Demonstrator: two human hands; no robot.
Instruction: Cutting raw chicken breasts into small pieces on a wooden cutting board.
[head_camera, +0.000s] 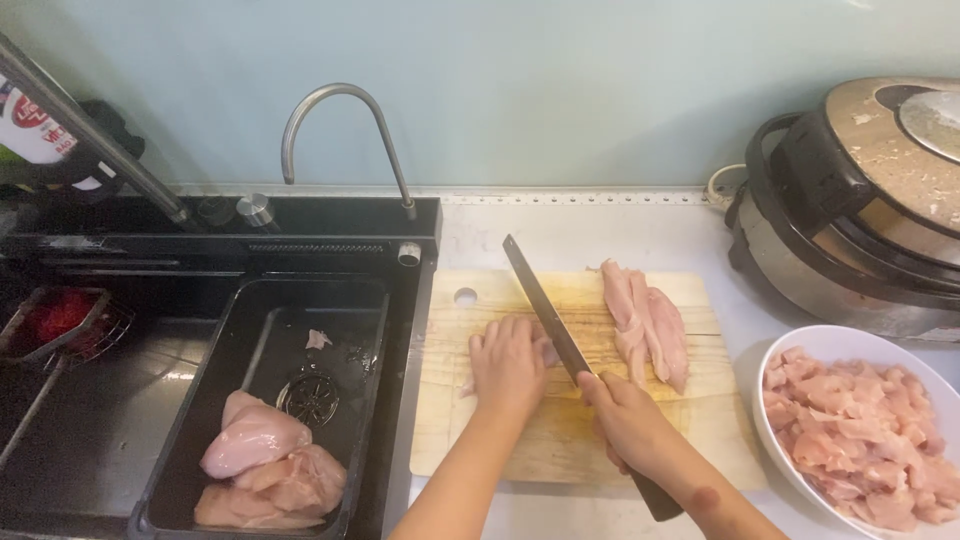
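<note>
My right hand grips the dark handle of a long kitchen knife, whose blade points away from me over a wooden cutting board. Just left of the blade, my left hand lies palm down on a piece of raw chicken that it mostly hides. To the right of the knife, long strips of raw chicken rest on the board.
A white bowl of chopped chicken sits at the right. In the black sink, a black tray holds whole raw chicken breasts; a curved tap stands behind. An electric cooker is at the back right.
</note>
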